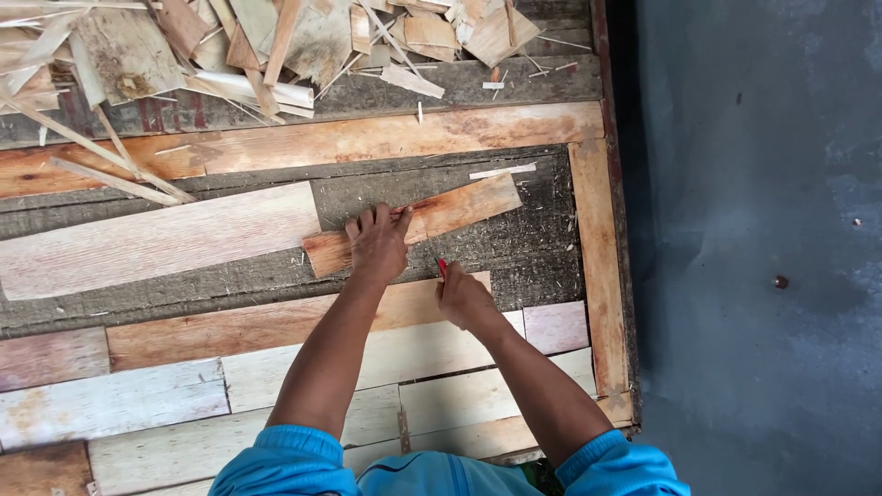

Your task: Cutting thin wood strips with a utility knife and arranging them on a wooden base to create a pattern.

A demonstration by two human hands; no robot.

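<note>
The left hand (378,243) pressed flat, fingers spread, on a reddish-brown tapered wood strip (418,223); the right hand (464,296) was closed around a red-handled tool (442,267) just beside it. A pale long plank (152,241) lay left, splintered offcuts (248,46) beyond.

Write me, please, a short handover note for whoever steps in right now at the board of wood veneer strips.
Left hand: flat, fingers spread, pressing down on a reddish veneer strip that lies slanted on the dark bare band of the board.
Right hand: closed around a small red-handled tool, its tip beside the strip's lower edge.
Placed: a long pale strip lies left of the held one; rows of strips cover the near part of the board; wooden frame edge runs along the right.
Left: the dark band around the held strip is uncovered.
Scrap offcuts are piled at the far edge.
</note>
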